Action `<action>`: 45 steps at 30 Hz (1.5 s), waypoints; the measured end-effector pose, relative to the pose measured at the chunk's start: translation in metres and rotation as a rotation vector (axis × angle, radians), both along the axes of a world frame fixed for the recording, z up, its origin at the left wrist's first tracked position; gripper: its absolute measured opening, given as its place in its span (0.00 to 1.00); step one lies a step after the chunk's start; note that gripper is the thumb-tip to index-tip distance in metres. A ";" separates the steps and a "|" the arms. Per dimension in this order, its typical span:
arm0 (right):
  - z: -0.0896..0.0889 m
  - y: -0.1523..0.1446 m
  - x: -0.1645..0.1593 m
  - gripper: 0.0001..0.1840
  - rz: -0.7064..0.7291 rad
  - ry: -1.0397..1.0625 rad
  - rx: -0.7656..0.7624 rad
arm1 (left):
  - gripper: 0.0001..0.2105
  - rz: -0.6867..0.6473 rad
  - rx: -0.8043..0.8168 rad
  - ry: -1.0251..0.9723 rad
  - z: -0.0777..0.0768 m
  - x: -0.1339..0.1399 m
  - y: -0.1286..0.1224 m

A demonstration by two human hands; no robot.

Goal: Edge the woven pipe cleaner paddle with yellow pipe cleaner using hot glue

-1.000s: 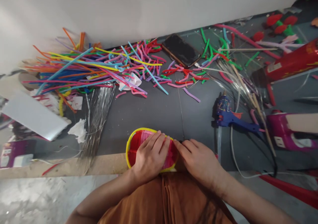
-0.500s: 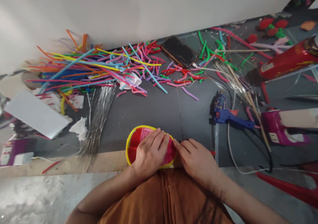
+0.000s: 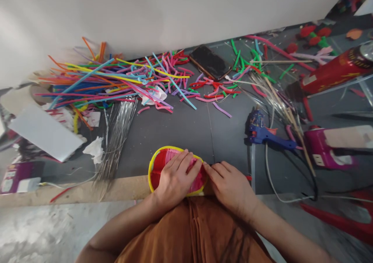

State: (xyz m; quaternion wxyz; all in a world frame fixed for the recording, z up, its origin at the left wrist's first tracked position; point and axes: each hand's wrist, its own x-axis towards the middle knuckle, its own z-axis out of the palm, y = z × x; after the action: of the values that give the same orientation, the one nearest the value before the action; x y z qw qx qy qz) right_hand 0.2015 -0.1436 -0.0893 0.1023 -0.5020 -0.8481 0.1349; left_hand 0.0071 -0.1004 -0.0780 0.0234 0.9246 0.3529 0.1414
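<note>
An oval piece [image 3: 159,162] with red and pink bands and a yellow fuzzy rim, like pipe cleaner, lies at the table's front edge against my body. Across its middle rests my left hand [image 3: 176,179], fingers together and bent over the surface, holding it. At the piece's right end, my right hand [image 3: 231,183] has thumb and fingers closed on the yellow rim. The fingertips of both hands are partly hidden. Further off, a pile of coloured pipe cleaners [image 3: 96,78] and many cut pieces lie along the wall.
On the right are a blue glue gun [image 3: 262,133] with its cord, a red can [image 3: 335,74], a purple box [image 3: 320,148] and red-handled scissors [image 3: 338,220]. A phone [image 3: 210,62] lies at the back. Thin wires [image 3: 118,133] and a white box [image 3: 46,133] are left.
The view has shifted slightly. Both hands keep nearly the same place on the oval piece, with the right fingers still at its rim.
</note>
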 end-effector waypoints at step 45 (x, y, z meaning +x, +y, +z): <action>0.025 -0.018 0.084 0.11 -0.259 0.030 0.004 | 0.13 -0.049 -0.097 -0.026 0.003 -0.008 0.005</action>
State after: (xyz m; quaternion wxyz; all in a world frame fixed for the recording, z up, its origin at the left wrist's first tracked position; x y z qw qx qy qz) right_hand 0.2856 -0.1613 -0.0639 0.1325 -0.6051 -0.7748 0.1264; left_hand -0.0011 -0.0950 -0.0755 0.0761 0.9288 0.3364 0.1357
